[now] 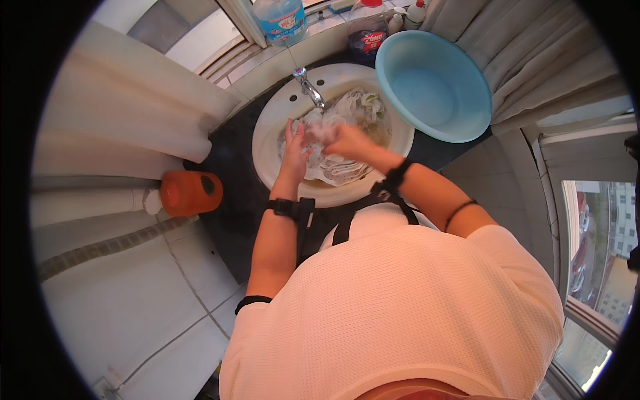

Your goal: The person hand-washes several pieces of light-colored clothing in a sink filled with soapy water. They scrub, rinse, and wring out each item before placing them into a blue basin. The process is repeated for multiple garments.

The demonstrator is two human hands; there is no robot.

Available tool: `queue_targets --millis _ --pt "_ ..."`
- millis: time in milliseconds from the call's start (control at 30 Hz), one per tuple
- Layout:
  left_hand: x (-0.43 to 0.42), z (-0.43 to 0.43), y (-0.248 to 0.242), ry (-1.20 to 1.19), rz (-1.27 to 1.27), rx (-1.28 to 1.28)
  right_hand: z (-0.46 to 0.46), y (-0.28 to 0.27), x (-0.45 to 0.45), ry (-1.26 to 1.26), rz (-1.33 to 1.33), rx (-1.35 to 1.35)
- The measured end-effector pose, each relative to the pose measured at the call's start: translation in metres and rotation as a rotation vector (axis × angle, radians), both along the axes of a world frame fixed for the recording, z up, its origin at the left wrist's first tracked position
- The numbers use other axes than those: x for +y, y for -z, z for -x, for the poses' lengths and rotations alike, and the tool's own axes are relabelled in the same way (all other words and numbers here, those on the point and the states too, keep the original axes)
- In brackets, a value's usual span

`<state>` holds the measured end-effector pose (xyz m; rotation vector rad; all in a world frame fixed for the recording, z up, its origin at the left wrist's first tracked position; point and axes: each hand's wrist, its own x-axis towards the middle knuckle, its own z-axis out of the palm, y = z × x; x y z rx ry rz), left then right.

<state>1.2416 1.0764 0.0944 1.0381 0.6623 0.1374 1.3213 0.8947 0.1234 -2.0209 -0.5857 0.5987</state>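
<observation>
White fabric [345, 170] lies wet and bunched in soapy water inside the oval washbasin [267, 150]. My right hand [350, 142], blurred by motion, has its fingers closed on a raised, sudsy part of this fabric. Just left of it, my left hand [296, 150] is upright at the basin's left side, fingers apart and palm turned towards the right hand. Foam clings around its fingers. A chrome faucet [311, 89] reaches over the basin beyond both hands. More white fabric with a greenish patch [371, 102] lies at the far right of the basin; its lower part is under water.
A light-blue plastic tub [425, 95] overlaps the basin's right rim. Behind stand an OMO detergent bottle [367, 37] and a jug of blue liquid [282, 22]. An orange container [191, 193] sits on the dark countertop [230, 210] at left. Curtains [130, 105] hang on both sides.
</observation>
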Motion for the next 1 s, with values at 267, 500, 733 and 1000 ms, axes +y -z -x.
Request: queue_targets --millis 267,500,733,1000 --pt "0.022 0.073 0.051 0.618 -1.188 -0.026 -0.108 -0.083 -0.178 0.624 0.000 -0.285" --pt "-0.015 0.073 0.054 0.705 -1.274 -0.125 -0.091 -0.052 -0.152 0.627 0.124 -1.106" --pt "-0.008 0.072 0.058 0.699 -1.349 0.110 -0.009 0.056 -0.033 -0.236 0.055 -0.480" --pt "0.071 0.087 0.003 0.552 -1.355 0.233 -0.046 0.141 -0.011 0.137 -0.107 0.370"
